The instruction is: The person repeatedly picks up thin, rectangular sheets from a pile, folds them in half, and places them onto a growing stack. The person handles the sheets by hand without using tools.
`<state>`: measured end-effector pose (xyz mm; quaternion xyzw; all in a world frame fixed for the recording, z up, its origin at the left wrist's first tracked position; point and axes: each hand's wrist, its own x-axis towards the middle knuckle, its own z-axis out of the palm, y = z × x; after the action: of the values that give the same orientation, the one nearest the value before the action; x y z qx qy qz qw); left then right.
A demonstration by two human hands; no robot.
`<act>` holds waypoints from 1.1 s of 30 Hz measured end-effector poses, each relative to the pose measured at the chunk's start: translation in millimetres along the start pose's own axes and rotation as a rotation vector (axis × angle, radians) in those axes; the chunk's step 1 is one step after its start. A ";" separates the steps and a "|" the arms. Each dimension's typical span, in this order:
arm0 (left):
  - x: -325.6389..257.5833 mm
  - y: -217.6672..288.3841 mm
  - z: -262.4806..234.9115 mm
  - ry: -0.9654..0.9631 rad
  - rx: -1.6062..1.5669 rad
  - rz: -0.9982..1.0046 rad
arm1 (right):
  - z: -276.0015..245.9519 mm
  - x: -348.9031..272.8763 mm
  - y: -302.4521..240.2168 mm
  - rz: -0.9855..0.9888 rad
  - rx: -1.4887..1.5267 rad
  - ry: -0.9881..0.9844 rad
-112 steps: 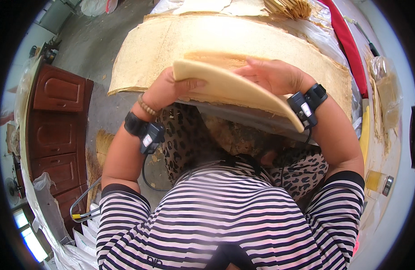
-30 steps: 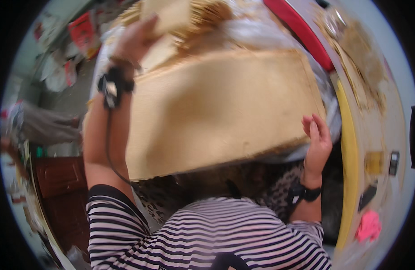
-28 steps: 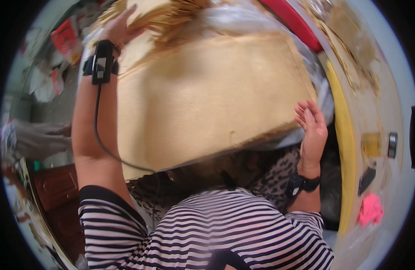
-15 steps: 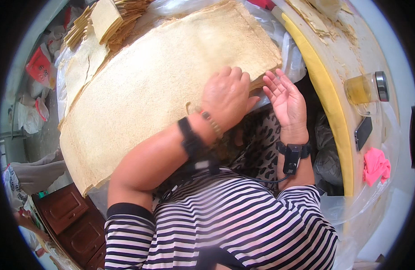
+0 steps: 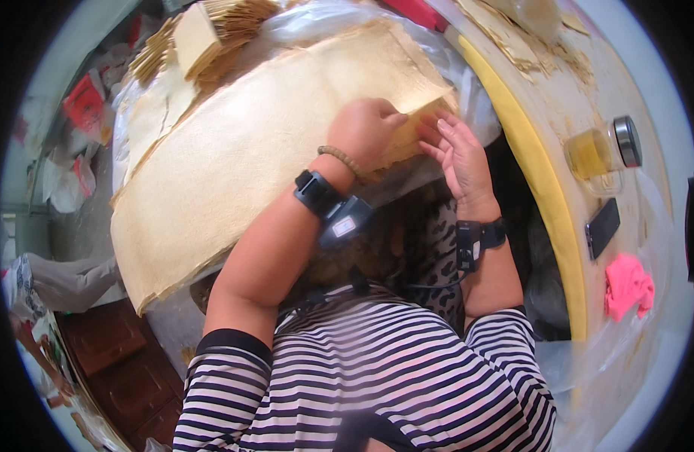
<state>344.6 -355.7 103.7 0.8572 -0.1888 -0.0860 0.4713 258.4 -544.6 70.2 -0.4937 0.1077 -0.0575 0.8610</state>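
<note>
A large stack of thin, pale yellow sheets with ragged edges (image 5: 241, 166) lies in front of me, slanting from near left to far right. At its right end, the near edge of the top sheet is lifted and bent. My left hand (image 5: 362, 132) is closed over that edge, knuckles up, with the thumb pointing right; its fingertips are hidden. Just right of the lifted corner is my right hand (image 5: 463, 158), palm turned up and fingers apart, holding nothing. Its fingertips are close to the sheet's edge; I cannot tell whether they touch it.
Folded yellow pieces (image 5: 200, 41) are piled at the far left. On the right, a yellow-edged table (image 5: 524, 143) carries a glass jar of yellow liquid (image 5: 591, 153), a phone (image 5: 603, 228) and a pink cloth (image 5: 628, 286). Brown drawers (image 5: 117, 361) stand at left.
My left hand has gone from lying on the stack to a closed grip at its near edge, and the sheet's right corner has risen. My right hand has shifted slightly left.
</note>
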 end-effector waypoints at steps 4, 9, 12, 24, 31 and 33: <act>-1.3 0.6 -7.0 -0.052 -0.056 0.112 | 10.3 7.0 5.5 0.048 -0.099 0.018; -10.8 11.0 -8.0 0.096 0.013 0.083 | 19.5 18.5 6.4 0.047 -0.330 0.037; -11.3 16.4 -8.1 0.092 0.104 0.108 | 18.7 24.8 8.9 0.050 -0.310 0.065; -1.2 -0.4 -6.9 -0.103 -0.071 0.042 | 31.5 21.3 13.4 0.044 -0.189 0.038; -4.6 7.2 -4.9 0.015 0.019 0.056 | 28.1 22.1 22.9 -0.044 -0.159 0.001; -5.1 8.3 -7.6 -0.055 -0.107 0.001 | 25.3 22.1 24.2 -0.048 -0.131 0.002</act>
<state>340.4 -351.7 114.7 0.8282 -0.1970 -0.1192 0.5110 285.8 -515.7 58.9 -0.5515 0.1001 -0.0714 0.8250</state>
